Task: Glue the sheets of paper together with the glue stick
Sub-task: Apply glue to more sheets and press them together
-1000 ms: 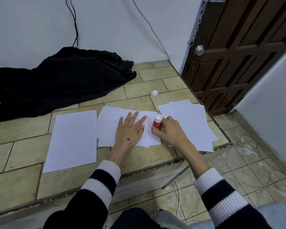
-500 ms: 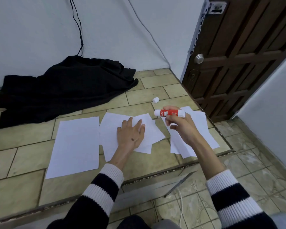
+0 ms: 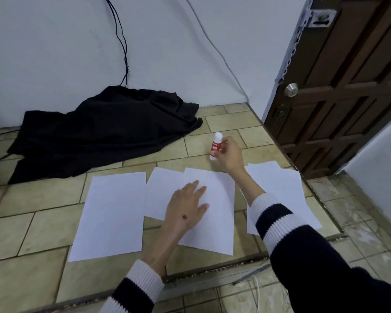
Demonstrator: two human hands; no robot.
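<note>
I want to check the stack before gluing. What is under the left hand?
The left hand rests flat on a white paper sheet overlapping a second white sheet. Whether glue lies between them is covered.

Left hand [image 3: 186,208] flat, right hand [image 3: 229,154] raised, fingers curled.

My one camera sits on my head, looking forward and down at the tiled floor [image 3: 43,195], probably from close above.
</note>
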